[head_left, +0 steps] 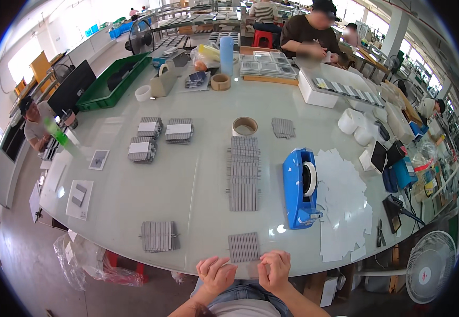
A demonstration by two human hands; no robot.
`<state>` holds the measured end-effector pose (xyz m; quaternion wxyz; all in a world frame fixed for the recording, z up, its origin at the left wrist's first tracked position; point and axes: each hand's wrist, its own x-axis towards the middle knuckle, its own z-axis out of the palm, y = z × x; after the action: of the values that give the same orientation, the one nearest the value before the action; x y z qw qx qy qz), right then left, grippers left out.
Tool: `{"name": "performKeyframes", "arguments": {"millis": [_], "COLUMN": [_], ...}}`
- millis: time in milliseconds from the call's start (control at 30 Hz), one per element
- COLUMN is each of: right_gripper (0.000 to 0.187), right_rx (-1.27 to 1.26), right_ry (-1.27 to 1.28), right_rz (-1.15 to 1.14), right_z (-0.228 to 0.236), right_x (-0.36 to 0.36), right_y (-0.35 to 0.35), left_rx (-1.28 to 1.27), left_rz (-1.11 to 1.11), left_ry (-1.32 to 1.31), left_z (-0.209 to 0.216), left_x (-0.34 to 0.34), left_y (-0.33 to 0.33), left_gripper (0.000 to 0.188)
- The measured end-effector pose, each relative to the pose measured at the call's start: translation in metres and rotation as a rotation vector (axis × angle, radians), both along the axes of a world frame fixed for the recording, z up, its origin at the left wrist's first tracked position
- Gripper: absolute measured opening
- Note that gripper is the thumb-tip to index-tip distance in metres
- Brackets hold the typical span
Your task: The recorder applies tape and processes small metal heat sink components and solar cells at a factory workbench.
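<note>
A small grey striped panel (pixel 244 247) lies flat near the table's front edge. My left hand (pixel 217 273) is just off its near left corner, fingers loosely bent and slightly apart, with nothing visible in them. By the near right corner, my right hand (pixel 275 270) has its fingers curled in toward the thumb; whether they pinch anything is hidden. Beyond the panel runs a long overlapping row of similar grey striped panels (pixel 244 179). A further stack of grey striped panels (pixel 159 236) sits to the left. On the right stands a blue tape dispenser (pixel 294 190) with a white roll.
White paper sheets (pixel 343 206) spread right of the dispenser. Banded panel stacks (pixel 179 130) and a tape roll (pixel 245 126) lie farther back. A green tray (pixel 114 83) and a white foam box (pixel 314 95) flank the far side. A co-worker (pixel 311 37) sits opposite; a fan (pixel 431 267) stands right.
</note>
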<state>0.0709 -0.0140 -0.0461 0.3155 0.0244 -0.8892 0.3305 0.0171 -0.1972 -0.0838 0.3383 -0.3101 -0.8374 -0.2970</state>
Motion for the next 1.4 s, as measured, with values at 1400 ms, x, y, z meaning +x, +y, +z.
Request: {"name": "performKeyframes", "arguments": {"millis": [1400], "right_gripper": [0.015], "right_rx": [-0.045], "right_ry": [-0.11], "right_rz": [-0.068], "right_z": [0.045], "right_x": [0.041], "right_y": [0.045], "left_rx": [0.189], "left_rz": [-0.474], "left_ry": [-0.634], "left_z": [0.084], "left_x": [0.014], "left_y": [0.029], "left_gripper": [0.013]}}
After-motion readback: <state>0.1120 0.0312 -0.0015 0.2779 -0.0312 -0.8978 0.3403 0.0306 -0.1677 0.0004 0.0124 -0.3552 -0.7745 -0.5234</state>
